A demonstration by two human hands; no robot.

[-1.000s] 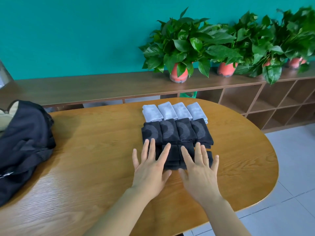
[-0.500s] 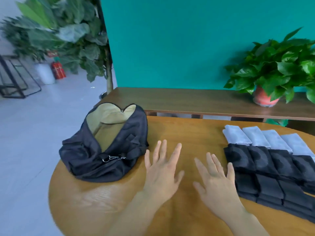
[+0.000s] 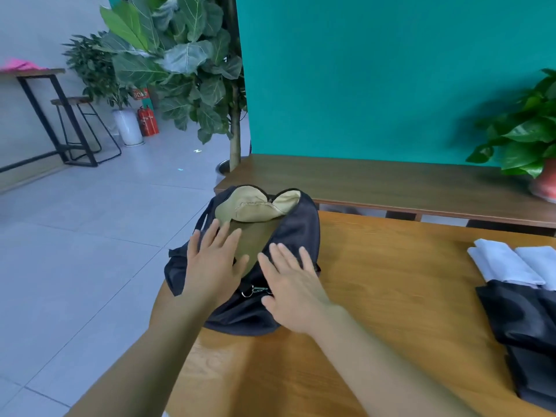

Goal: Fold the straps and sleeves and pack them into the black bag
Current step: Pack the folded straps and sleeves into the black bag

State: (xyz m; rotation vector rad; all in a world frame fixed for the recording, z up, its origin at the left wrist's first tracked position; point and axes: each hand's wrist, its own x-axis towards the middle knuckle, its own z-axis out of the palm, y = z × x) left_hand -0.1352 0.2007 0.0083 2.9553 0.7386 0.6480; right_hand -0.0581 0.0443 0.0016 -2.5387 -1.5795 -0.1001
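Note:
The black bag lies at the left end of the wooden table, its mouth gaping and showing a tan lining. My left hand hovers over the bag's left side with fingers spread and straight. Over the right side of the bag's opening is my right hand, also flat with spread fingers. Neither hand holds anything. Folded black sleeves and folded pale grey pieces lie in rows at the table's right edge of view, partly cut off.
A low wooden shelf runs behind the table along the teal wall, with a potted plant at its right. A large leafy plant stands at the left. Tiled floor, a stool and a high table lie beyond the table's left end.
My view has swung left from the folded pieces to the bag. Both hands left the folded stack, crossed the table and now hover over the open bag.

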